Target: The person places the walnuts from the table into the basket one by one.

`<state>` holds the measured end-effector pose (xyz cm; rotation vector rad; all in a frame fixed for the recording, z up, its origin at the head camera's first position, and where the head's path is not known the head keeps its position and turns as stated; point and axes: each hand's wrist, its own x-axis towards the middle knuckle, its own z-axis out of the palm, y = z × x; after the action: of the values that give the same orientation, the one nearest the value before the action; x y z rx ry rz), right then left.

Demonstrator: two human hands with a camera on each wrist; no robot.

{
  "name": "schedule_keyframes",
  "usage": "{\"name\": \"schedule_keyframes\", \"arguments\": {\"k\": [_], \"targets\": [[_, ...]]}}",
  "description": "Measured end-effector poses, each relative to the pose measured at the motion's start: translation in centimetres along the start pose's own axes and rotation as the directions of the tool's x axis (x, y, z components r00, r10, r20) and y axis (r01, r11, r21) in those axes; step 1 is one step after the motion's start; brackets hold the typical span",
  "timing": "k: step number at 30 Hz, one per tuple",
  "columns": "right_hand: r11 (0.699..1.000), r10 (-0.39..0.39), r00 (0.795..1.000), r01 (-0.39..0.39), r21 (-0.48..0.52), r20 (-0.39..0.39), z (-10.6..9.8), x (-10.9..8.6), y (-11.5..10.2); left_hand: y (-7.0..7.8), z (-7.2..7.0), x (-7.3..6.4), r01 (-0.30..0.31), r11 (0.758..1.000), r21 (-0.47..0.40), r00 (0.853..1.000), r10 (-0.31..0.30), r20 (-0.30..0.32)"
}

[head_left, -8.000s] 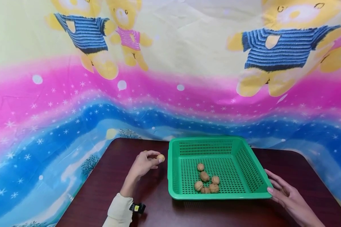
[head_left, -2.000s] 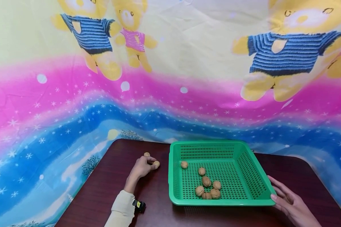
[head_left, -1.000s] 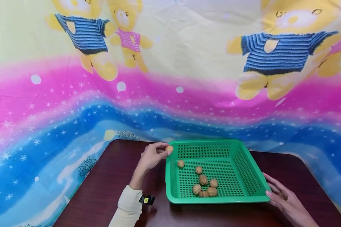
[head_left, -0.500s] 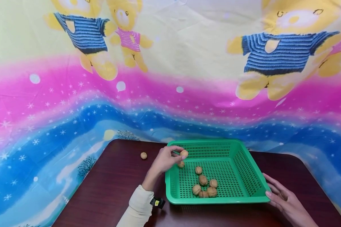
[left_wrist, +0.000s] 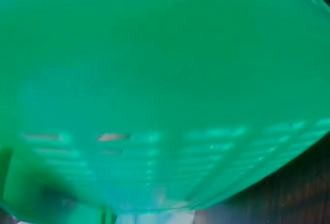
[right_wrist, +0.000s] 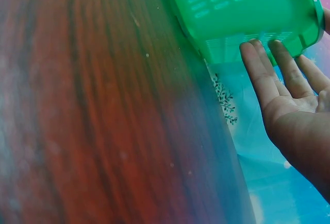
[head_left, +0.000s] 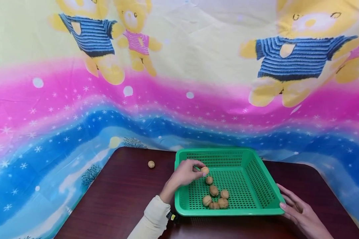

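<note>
In the head view, my left hand point(head_left: 186, 172) is inside the green plastic basket point(head_left: 245, 211), near its left side. A walnut point(head_left: 204, 170) is pinched between its thumb and fingers, just above the loose walnuts point(head_left: 213, 191) on the basket floor. My right hand point(head_left: 299, 207) holds the basket's right front corner, thumb on the rim and fingers against the outer wall, as the right wrist view also shows. Another walnut point(head_left: 151, 164) lies on the table to the left of the basket. The left wrist view is filled by the basket's blurred green wall point(left_wrist: 170, 69).
The basket stands on a dark reddish-brown wooden table point(head_left: 116, 196) with rounded back corners. Right behind it hangs a cloth printed with bears point(head_left: 179, 109). A black band with a camera point(head_left: 172, 216) sits at the left wrist.
My left hand picked up a walnut from the table and carried it right, over the rim into the basket. One more walnut lay in the basket by two seconds ago. My right hand stayed.
</note>
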<state>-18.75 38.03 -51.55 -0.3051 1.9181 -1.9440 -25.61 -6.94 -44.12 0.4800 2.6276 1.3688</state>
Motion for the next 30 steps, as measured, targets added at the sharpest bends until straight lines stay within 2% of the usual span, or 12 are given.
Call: {"name": "schedule_keyframes", "arguments": {"k": [3,11,17,22,30], "targets": [[1.000,0.000,1.000,0.000,-0.002,-0.004,-0.08,0.06,0.19,0.03,0.42,0.13,0.010,1.000,0.021,0.999,-0.010,0.033],[0.999,-0.011,1.000,0.011,0.036,0.010,-0.26,0.19,0.39,-0.29,0.77,0.34,-0.011,0.997,0.079,0.994,0.002,0.110],[0.999,0.001,1.000,-0.002,0.047,0.011,-0.17,0.20,0.35,-0.29,0.81,0.41,-0.002,0.996,0.094,0.991,-0.010,0.133],[0.999,0.004,1.000,-0.003,0.038,-0.016,-0.16,0.23,0.51,-0.15,0.97,0.49,-0.012,0.988,0.152,0.987,-0.013,0.160],[0.999,-0.010,1.000,0.010,0.035,-0.017,-0.22,0.23,0.71,-0.16,1.04,0.45,-0.011,0.985,0.174,0.987,-0.017,0.161]]}}
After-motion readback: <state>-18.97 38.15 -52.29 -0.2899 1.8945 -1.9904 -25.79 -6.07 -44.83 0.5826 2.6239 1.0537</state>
